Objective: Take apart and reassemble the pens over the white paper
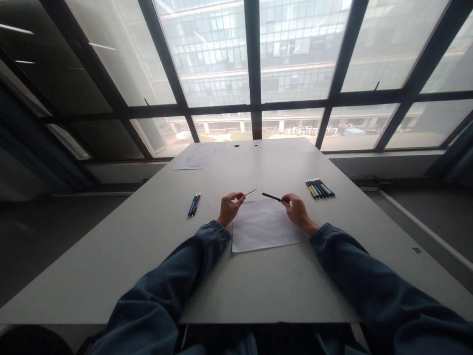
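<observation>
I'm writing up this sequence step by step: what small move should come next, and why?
Probably line up the thin dark rod, perhaps a refill, with the black pen and ease them together. The left hand pinches the rod, the right hand holds the pen, and their free ends face each other across a gap.

No lettering, brand, number or sign was legible. Faint grey marks on the thin white papers [189, 161], beyond and left of the white rectangular paper sheet [264, 229], were indistinct; the slim multicoloured pens [320, 189] right of that sheet showed nothing readable.
</observation>
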The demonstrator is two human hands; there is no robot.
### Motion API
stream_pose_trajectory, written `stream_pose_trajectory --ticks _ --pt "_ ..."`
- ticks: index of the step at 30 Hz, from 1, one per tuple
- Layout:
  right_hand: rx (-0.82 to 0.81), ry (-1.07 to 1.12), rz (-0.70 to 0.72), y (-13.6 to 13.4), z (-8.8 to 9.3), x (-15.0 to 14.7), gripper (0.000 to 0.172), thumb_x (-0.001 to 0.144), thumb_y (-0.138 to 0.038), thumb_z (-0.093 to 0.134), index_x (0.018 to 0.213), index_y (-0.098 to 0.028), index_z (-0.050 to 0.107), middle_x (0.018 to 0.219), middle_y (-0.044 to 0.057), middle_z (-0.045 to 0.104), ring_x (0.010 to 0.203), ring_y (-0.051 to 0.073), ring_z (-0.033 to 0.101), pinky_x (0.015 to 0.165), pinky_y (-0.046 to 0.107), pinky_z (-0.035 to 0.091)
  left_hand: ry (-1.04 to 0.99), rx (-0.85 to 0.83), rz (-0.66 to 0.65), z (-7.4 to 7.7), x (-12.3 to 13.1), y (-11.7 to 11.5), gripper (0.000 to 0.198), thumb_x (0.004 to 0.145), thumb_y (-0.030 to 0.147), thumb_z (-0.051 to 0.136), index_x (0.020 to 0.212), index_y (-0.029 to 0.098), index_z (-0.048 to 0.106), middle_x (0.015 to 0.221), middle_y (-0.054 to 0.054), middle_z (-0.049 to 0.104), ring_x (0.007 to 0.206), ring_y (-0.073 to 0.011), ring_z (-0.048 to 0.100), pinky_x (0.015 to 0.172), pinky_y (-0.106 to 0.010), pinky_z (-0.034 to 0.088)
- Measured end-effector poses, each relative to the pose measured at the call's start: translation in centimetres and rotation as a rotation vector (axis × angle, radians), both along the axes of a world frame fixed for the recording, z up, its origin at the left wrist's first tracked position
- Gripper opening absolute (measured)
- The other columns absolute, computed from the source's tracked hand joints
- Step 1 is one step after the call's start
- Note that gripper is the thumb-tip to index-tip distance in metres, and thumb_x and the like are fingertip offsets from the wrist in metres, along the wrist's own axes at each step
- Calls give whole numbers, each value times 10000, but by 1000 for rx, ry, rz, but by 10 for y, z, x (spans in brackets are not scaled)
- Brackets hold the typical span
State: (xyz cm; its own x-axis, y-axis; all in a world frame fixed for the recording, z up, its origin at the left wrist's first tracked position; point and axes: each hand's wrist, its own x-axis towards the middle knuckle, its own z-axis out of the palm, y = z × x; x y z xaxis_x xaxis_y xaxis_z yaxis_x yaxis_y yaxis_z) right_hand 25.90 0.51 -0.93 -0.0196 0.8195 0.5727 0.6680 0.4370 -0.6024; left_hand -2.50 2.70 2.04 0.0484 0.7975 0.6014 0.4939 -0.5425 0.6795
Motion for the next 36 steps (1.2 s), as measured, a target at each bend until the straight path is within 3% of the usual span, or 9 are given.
stream_pose_trajectory --ticks 5,19,29,36 --pt "54 73 -68 6 -3 10 87 847 -187 575 878 -186 656 872 95 679 840 250 608 803 390 479 42 24 -32 0 0 -3 159 849 323 652 796 203 743 786 -25 731 759 -170 623 744 -311 487" --pt "79 -4 -51 1 2 10 99 871 -180 559 884 -197 656 885 96 677 867 264 581 810 399 460 106 83 -94 2 3 -9 118 860 262 661 785 205 733 764 -26 699 761 -178 622 779 -321 494" --pt "87 -155 -71 -5 9 9 133 897 -135 547 922 -217 648 945 89 663 945 274 545 850 399 396 372 190 -79 2 4 -9 134 909 276 621 855 237 738 822 -39 717 828 -194 616 833 -341 465" --pt "113 -157 119 -14 13 -2 118 917 -149 543 958 -218 629 950 80 655 926 252 565 848 380 438 411 230 -141 1 13 -16 158 929 280 602 861 214 729 816 -38 718 829 -185 620 831 -344 464"
